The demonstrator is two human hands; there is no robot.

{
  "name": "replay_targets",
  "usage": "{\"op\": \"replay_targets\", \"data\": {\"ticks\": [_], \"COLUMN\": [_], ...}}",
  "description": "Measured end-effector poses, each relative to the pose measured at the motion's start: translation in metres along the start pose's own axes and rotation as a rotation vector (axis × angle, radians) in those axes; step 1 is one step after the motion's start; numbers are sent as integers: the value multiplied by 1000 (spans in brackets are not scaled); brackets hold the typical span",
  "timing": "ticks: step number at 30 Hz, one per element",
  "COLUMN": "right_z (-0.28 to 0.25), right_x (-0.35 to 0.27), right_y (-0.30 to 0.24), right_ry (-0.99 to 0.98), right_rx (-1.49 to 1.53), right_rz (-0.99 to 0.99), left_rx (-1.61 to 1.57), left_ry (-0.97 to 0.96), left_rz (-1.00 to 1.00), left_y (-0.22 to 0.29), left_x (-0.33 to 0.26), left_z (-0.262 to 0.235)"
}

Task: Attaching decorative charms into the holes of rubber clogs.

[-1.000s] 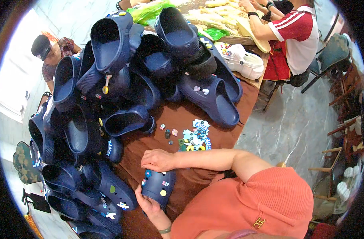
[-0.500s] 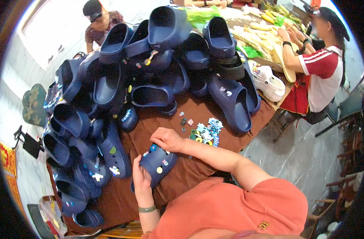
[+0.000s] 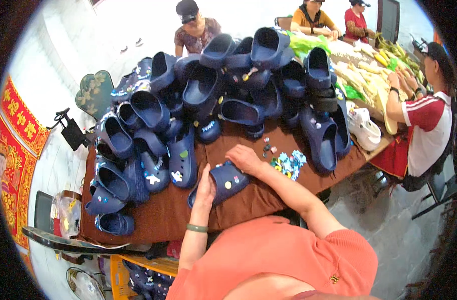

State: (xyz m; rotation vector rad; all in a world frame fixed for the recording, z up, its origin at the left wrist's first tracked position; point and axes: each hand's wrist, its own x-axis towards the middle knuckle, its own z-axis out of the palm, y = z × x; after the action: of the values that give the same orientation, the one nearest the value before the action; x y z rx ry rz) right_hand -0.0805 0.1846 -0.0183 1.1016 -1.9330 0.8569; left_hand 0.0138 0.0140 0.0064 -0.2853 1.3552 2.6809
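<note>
A navy blue clog (image 3: 233, 192) lies on its side-tilted sole on the brown cloth (image 3: 213, 220) in front of me, with small charms on its upper, among them a round yellow one (image 3: 228, 185). My left hand (image 3: 205, 187) grips the clog at its left end, thumb up along the side. Curled over its far edge, my right hand (image 3: 244, 159) has its fingertips closed against the upper, beside a blue charm (image 3: 227, 164). Whether those fingers pinch a charm is hidden. Just right of that hand lies a heap of blue, white and yellow charms (image 3: 291, 164), with several loose ones (image 3: 267, 148) behind.
Navy clogs (image 3: 201, 86) are piled along the table's far and left sides. A white clog (image 3: 364, 129) stands at the right, by corn husks (image 3: 356, 75). A person (image 3: 428, 117) works there; another (image 3: 196, 30) is across the table. An orange crate (image 3: 119, 277) holds clogs below.
My view has swung, so the table and clogs sit farther right in the picture and more of the room shows. Both hands stay on the same clog, in much the same hold.
</note>
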Motion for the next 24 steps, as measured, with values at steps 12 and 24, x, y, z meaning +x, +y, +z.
{"op": "replay_targets", "data": {"ticks": [12,24], "right_z": [2,-1], "right_x": [1,0], "right_y": [2,2], "right_ry": [-6,-68], "right_rx": [65,114], "right_rz": [64,140], "left_rx": [55,110], "left_ry": [30,46], "left_rz": [-3,22], "left_y": [2,-5], "left_x": [1,2], "left_z": [-2,-8]}}
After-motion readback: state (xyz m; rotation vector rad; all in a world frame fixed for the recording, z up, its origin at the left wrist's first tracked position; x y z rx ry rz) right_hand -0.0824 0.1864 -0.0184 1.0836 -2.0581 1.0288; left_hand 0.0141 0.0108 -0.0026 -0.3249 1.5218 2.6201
